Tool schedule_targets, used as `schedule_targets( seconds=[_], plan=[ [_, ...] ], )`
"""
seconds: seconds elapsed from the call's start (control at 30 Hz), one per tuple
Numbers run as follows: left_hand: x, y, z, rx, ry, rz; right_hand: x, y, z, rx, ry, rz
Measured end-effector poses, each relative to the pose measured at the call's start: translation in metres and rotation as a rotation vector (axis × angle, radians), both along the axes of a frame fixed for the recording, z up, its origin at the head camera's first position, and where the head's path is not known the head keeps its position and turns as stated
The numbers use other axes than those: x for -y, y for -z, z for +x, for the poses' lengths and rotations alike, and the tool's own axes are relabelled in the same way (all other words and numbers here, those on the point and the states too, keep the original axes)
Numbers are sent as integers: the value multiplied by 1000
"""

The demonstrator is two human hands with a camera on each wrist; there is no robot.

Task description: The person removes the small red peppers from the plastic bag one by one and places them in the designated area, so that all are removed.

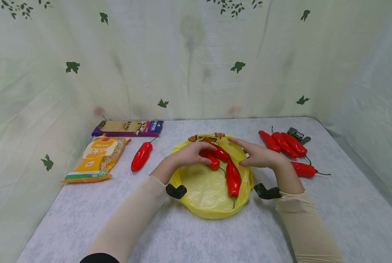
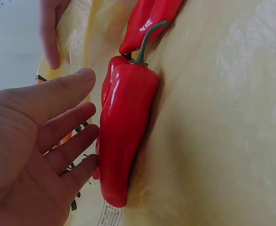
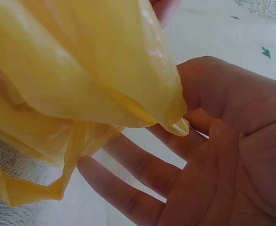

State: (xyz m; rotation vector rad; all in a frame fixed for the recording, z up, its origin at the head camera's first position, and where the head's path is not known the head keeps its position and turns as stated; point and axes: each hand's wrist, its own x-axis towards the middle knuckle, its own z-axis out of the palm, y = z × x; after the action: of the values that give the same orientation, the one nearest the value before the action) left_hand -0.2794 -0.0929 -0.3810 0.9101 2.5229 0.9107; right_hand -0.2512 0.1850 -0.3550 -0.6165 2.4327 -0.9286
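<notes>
A round, wide-open yellow plastic bag (image 1: pixel 202 193) with an orange-and-black print near its far edge lies at the middle of a pale grey mottled table (image 1: pixel 196 241), and several glossy red peppers with green stems (image 1: pixel 233 178) rest inside it, toward its far and right parts. The left hand (image 1: pixel 194 152) reaches in over the bag's left side, its fingers slightly bent and a little apart, the thumb raised clear of them; the fingertips lie right beside the nearest pepper, though whether they touch it I cannot tell. The right hand (image 1: pixel 260 153) is at the bag's right edge, thumb and fingers spread well apart, with a fold of the yellow plastic between them; the thumb's tip is partly hidden. Outside the bag, a single red pepper (image 1: pixel 141 156) lies to its left, near a purple-and-gold packet (image 1: pixel 127 128) and an orange packet with a clear window showing pale contents (image 1: pixel 95 159). To the right, a cluster of red peppers (image 1: pixel 284 144) lies near a small black packet (image 1: pixel 299 135), with another red pepper (image 1: pixel 303 170) just in front, partly behind the right forearm.
</notes>
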Motion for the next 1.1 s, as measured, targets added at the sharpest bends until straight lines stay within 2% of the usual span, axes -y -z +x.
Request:
schedule_targets(
  seconds=[0.23,0.47,0.77,1.1],
  plan=[
    [-1,5,-4,-82,-5,-110,0,1,0,-5,-2,21],
    [-6,10,-6,-97,-22,-167,-2,2,0,-1,10,30],
    [-7,10,2,-85,-64,-188,2,2,0,10,18,39],
    [-5,14,4,-42,-85,-169,3,3,0,16,15,32]
  ],
)
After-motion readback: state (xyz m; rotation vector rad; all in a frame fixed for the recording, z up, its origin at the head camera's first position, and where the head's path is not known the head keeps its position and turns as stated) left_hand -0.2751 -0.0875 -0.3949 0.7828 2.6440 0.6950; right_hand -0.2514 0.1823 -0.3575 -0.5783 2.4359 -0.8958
